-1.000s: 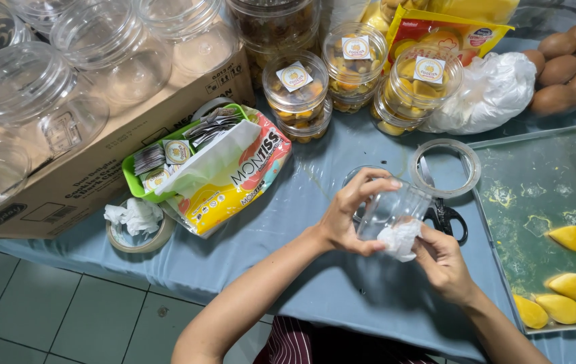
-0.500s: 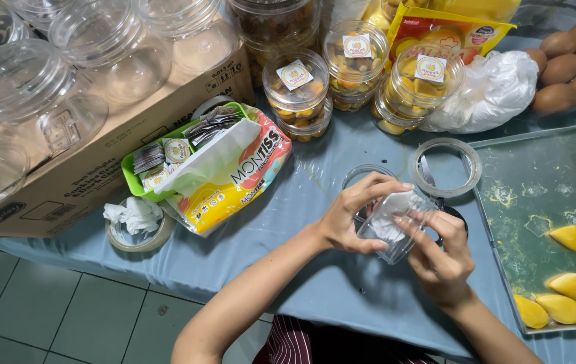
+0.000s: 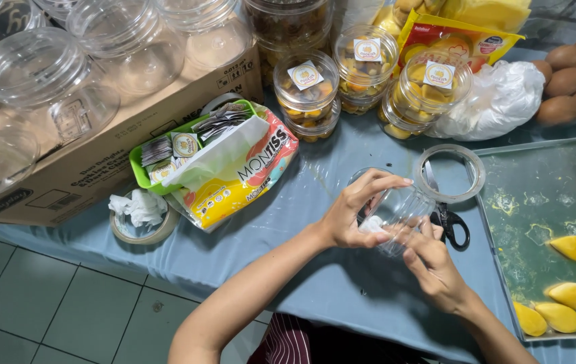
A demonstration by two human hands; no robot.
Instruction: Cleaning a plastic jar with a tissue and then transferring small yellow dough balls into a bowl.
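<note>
Blue-clothed table [image 3: 342, 283] — cardboard box [image 3: 119, 155], baking tray [image 3: 537, 189], scissors [image 3: 451, 222].

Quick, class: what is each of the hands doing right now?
Left hand: closed around a clear plastic jar, tilted on its side.
Right hand: fingers in the jar's mouth, pressing a white tissue.

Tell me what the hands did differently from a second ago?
The clear jar tipped from nearly upright onto its side between both hands. The right hand shifted from the white tissue at the jar's base to the jar's end; the left hand kept its grip. The lid, scissors and filled jars stayed put.
</note>
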